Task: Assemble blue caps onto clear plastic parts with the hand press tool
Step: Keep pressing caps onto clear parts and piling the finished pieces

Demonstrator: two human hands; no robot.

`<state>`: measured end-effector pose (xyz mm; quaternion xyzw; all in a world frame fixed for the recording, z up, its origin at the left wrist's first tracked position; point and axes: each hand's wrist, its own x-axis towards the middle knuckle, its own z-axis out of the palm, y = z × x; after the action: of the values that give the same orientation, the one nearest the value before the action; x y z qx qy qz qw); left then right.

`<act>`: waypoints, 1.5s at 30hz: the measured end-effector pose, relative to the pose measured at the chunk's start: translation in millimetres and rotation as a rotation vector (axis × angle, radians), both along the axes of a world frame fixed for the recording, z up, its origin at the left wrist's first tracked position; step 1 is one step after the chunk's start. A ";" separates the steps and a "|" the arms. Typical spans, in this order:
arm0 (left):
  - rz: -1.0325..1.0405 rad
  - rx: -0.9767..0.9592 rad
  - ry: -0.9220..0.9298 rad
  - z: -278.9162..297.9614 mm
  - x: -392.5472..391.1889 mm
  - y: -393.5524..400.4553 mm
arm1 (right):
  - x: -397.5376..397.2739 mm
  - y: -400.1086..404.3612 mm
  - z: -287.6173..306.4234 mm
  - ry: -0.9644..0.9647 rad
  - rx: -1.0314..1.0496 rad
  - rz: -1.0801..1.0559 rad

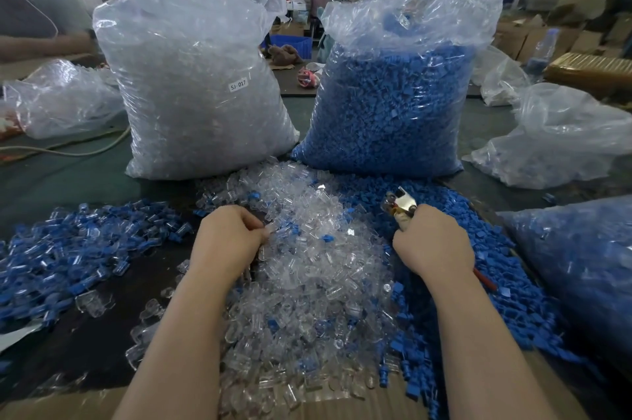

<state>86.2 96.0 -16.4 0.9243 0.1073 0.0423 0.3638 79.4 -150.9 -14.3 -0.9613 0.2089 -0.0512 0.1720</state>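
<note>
- Left hand (227, 241): near centre-left, knuckles up, fingers (254, 226) curled into the far-left edge of the clear heap. They seem to pinch a clear part, though the item itself cannot be singled out from the pile.
- Right hand (432, 243): near centre-right, fingers wrapped round the handles of the hand press tool (400, 204).
- Hand press tool: metal head rises above the fist, long axis running from the near-right handles up and away to the far left. A red handle tip (484, 279) shows below the wrist. A small clear piece seems to sit at the head; whether the head is closed on it cannot be told.
- Clear plastic parts (318, 269): loose heap on the surface between the two forearms, lying at every angle, no common direction.
- Blue caps (478, 248): loose heap to the right of the clear heap, touching it; a few lie strayed among the clear parts.
- Finished pieces (85, 238): blue-and-clear spread at near left.
- Stock bags: clear-parts bag (201, 94) far left, blue-caps bag (393, 104) far right, both upright.
- Risk, as judged: a part picked blind from the jumble may enter the tool skewed, so the cap seats crooked or cracks.
- Risk, as judged: the adjoining heaps may mix further and slow picking.
</note>
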 end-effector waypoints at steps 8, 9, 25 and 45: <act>-0.106 -0.705 -0.107 23.4 -2.3 -20.3 | 5.3 0.5 2.5 -0.210 0.102 0.035; -0.117 -0.758 -0.102 26.1 -3.4 -24.3 | 5.6 0.9 2.9 -0.226 0.110 0.037; -0.095 -0.886 -0.163 34.9 -13.2 -61.6 | -0.1 17.4 21.3 -0.562 0.648 0.258; -0.111 -1.150 -0.197 38.4 -18.6 -75.4 | -8.1 46.4 25.7 -0.708 0.788 0.405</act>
<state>67.7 20.6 22.0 0.5745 0.0302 0.0440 0.8167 71.4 -104.5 11.4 -0.7696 -0.0469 -0.2546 0.5837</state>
